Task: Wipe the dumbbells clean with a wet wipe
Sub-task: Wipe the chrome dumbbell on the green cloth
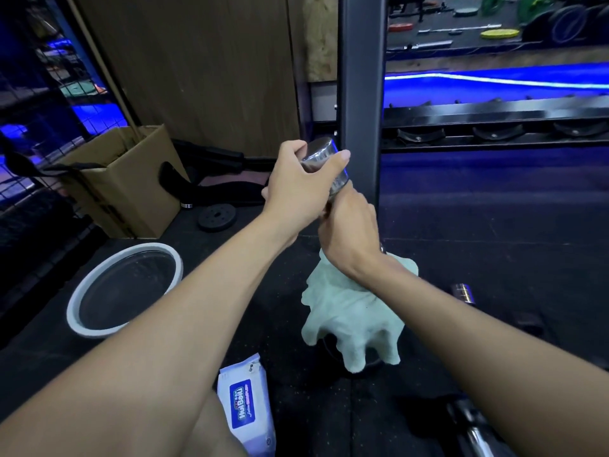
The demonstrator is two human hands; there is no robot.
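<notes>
Gripping the chrome dumbbell (324, 166) by its top end w/ the left hand (298, 183), held upright over the floor (494, 232). Right hand (349, 225) is wrapped round the handle just below, holding a pale green wet wipe (352, 311) that hangs down. Wipes pack (245, 410) on the floor near my knee, white-rimmed bin (125, 288) to the left – cardboard box (128, 179) behind it.

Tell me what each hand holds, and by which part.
The left hand grips the chrome dumbbell by its upper end. The right hand grips its handle through the pale green cloth.
</notes>
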